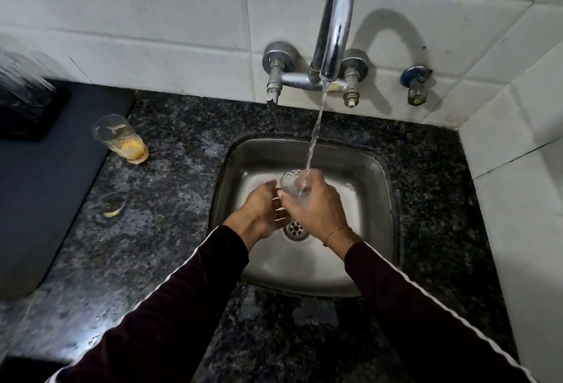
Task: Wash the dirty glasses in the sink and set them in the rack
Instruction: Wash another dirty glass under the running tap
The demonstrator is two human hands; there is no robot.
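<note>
Over the steel sink (374, 230) my right hand (316, 209) grips a clear glass (290, 183), its mouth tilted toward the tap. Water from the chrome tap (333, 32) runs into the glass. My left hand (262, 209) is beside the glass with curled fingers touching its lower part. A second glass (120, 139) with orange residue at its bottom stands on the granite counter (170, 200) to the left. A dark rack (27, 108) sits at the far left, blurred.
A wet ring with a small orange smear (111, 206) marks the counter left of the sink. A dark mat (45, 184) lies under the rack. White tiled walls close the back and right side. A blue valve (416, 84) sticks out right of the tap.
</note>
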